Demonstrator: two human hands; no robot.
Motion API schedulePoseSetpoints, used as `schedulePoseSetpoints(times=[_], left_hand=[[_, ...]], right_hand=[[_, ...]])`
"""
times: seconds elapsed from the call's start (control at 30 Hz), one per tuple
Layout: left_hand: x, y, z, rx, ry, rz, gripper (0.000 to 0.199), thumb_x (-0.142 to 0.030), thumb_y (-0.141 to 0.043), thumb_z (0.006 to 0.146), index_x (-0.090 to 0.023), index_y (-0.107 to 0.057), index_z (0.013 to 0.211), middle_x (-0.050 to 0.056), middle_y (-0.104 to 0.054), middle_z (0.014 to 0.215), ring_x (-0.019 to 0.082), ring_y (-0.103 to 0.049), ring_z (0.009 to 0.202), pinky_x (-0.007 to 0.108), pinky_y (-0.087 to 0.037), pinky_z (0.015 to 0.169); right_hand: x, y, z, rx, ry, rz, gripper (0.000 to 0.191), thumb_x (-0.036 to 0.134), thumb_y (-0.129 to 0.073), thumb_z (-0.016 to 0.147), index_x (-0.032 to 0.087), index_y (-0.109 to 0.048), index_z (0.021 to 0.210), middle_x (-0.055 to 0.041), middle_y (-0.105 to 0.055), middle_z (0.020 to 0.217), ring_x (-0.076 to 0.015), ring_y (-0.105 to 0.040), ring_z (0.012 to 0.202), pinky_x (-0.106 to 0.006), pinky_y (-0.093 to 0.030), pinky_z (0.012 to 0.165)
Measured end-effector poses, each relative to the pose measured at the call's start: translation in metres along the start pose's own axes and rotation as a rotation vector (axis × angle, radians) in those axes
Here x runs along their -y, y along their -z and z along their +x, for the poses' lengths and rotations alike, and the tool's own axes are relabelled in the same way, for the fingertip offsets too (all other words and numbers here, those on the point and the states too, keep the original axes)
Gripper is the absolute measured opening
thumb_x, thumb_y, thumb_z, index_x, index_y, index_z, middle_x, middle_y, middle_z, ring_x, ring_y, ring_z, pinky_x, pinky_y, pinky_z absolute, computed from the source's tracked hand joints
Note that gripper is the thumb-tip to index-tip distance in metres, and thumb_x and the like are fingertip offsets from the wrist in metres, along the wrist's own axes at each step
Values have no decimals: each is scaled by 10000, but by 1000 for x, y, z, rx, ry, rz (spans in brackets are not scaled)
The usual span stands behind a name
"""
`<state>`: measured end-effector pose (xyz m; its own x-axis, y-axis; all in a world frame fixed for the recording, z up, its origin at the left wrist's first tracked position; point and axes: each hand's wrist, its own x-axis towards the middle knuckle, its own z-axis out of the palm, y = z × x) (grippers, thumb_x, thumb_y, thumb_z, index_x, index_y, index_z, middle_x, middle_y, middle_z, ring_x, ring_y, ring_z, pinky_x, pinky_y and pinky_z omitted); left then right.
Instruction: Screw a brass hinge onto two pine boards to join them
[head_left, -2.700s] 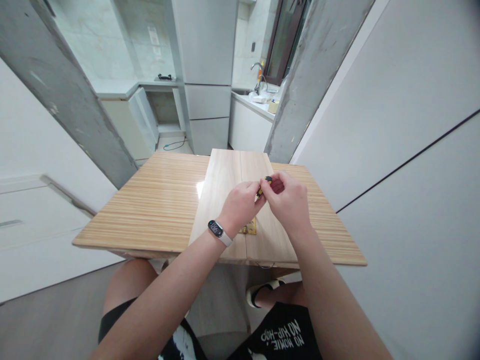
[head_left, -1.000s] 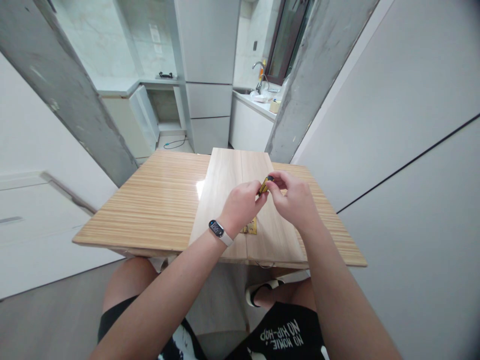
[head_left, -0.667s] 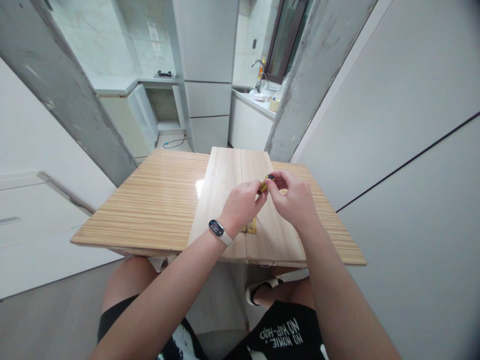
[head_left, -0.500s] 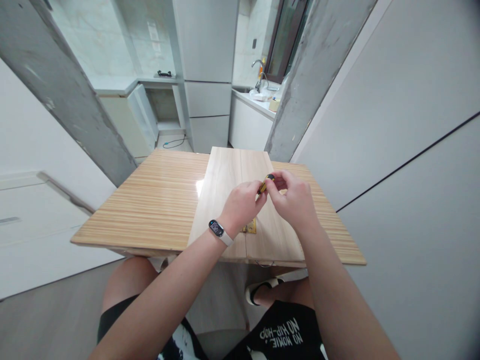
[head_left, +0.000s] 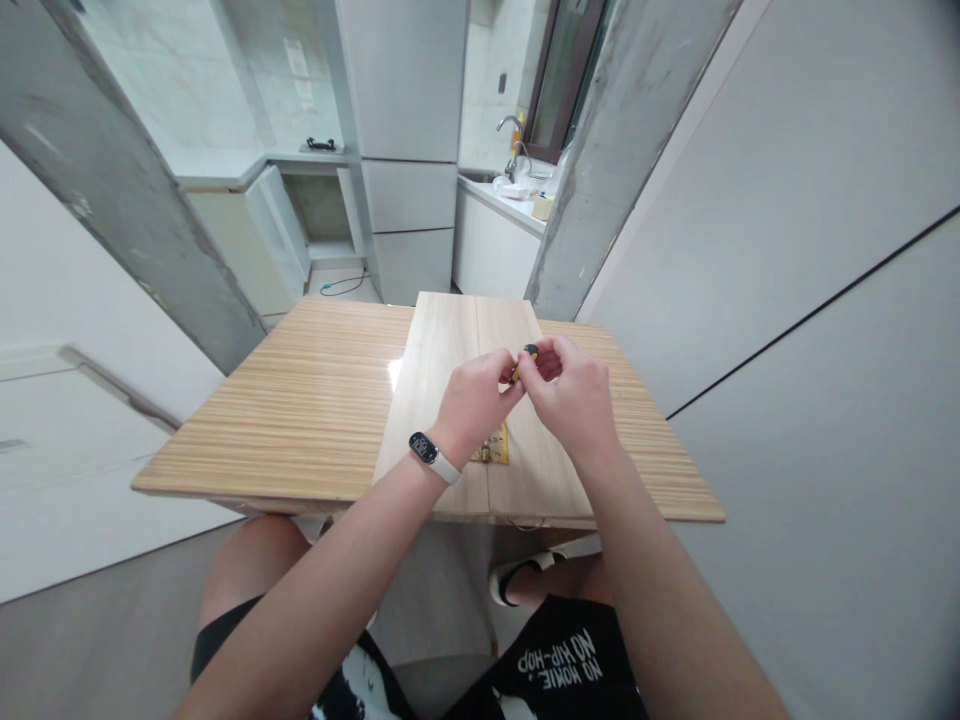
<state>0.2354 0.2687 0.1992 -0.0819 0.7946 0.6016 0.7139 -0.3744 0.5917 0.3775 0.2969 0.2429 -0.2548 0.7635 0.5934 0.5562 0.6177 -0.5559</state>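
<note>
Both my hands meet above the pale wooden boards and hold a small yellow-and-black tool (head_left: 531, 351). My left hand (head_left: 475, 397), with a fitness band (head_left: 424, 448) on the wrist, pinches its lower end. My right hand (head_left: 571, 392) grips it near the black upper end, thumb and fingertips closed around it. Fingers cover much of the tool, so its exact kind is unclear. Beneath the hands, a brass-coloured hinge (head_left: 496, 447) lies across the seam between two pale boards (head_left: 442, 340); my left hand and wrist partly hide it.
The boards rest on a striped wooden table (head_left: 322, 400). White panels (head_left: 810, 250) stand close on the right. Beyond the table are a grey fridge (head_left: 409, 190), a sink counter (head_left: 499, 235) and an open cabinet (head_left: 322, 210). My knees are at the table's near edge.
My hands have shifted slightly left in the view, along with the whole scene. The fingers have drawn closer together, covering more of the tool, and more of the hinge shows.
</note>
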Motion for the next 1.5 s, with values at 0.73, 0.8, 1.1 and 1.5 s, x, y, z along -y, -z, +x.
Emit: schedulePoseSetpoints(times=[0.73,0.8,1.1,1.5], left_hand=[[6,11,8,80,-26,-146,104,-197,-698,906,-185,-650,814,20,-739,797,155,-677,732,289,-527,713],[6,12,9,102,-30,-180,93,-191,-696,911,-180,-666,823,18,-740,796,150,-679,731,282,-533,711],[11,17,15,213,-88,-261,84,-193,-662,959,-176,-742,980,28,-784,901,162,-723,826,295,-579,790],[18,12,16,294,-84,-385,127,-217,-657,982,-190,-745,1069,49,-798,1015,184,-747,928,325,-616,853]], right_hand=[[-1,16,19,222,118,-54,98,254,-636,945,207,-718,975,-59,-761,841,-226,-697,781,-338,-490,744],[1,15,18,208,105,-70,97,268,-642,943,205,-714,962,-58,-751,821,-224,-686,764,-336,-476,733],[3,9,13,111,71,-101,136,315,-632,955,212,-671,875,-32,-696,740,-200,-628,684,-321,-414,661],[1,7,9,89,56,-134,162,349,-628,967,228,-649,862,-35,-696,748,-212,-632,686,-327,-412,664]])
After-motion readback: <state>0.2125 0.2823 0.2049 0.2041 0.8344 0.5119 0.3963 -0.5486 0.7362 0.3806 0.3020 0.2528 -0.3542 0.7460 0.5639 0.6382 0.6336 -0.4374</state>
